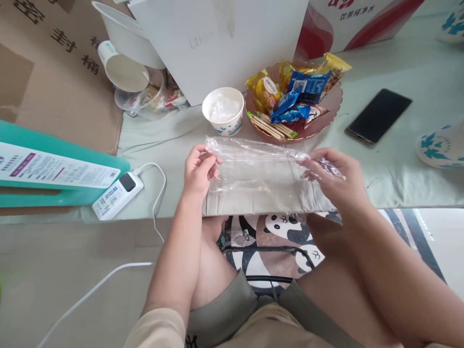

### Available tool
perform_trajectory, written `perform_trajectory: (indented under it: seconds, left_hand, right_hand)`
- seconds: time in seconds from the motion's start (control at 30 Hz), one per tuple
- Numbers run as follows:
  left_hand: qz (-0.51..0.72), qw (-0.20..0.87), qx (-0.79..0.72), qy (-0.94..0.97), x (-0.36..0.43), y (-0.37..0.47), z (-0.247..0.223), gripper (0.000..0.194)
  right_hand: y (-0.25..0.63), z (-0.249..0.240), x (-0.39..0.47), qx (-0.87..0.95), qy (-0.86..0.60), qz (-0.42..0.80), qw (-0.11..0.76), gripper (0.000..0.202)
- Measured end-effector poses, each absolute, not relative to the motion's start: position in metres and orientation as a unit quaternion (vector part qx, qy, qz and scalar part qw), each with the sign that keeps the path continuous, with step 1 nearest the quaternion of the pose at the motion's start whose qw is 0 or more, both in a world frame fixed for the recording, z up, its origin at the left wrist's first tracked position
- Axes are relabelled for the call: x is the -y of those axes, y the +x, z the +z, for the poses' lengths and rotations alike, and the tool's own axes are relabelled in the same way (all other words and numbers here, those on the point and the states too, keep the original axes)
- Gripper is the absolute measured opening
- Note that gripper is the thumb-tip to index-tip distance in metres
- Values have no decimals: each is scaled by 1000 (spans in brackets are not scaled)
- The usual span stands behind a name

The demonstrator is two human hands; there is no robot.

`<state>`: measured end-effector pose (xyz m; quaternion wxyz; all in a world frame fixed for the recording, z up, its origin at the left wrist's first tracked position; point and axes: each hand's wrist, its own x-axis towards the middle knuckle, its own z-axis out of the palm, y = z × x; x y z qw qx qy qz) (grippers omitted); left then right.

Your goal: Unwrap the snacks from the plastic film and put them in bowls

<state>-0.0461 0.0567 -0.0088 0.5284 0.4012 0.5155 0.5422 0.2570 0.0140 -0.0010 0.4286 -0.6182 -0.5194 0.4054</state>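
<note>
A clear plastic bag (257,169) is stretched between my two hands above the table's front edge. My left hand (202,170) pinches its upper left corner between thumb and fingers. On the other side my right hand (331,171) grips the bag's right end, with some film bunched against the palm. Just behind the bag stands a paper cup (230,126) with crumpled clear plastic (223,107) inside. To the cup's right, a pink bowl (335,108) holds several wrapped snacks (308,87).
A black phone (379,116) lies at the right, near a patterned paper cup (442,147). At the left are a green container (61,166), a white power strip (118,195) and stacked cups (126,72). Boxes (217,43) stand behind.
</note>
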Motion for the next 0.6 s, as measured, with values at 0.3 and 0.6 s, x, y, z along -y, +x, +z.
perform_trajectory:
  seconds: [0.3,0.6]
  left_hand:
    - [438,574,-541,431,-60,-45,-12,41]
    - [487,557,-546,394,-57,-51,-2,36]
  right_hand:
    - [255,2,-20,482,-636,410,442,25]
    - [256,5,-14,485,-597,423,479,21]
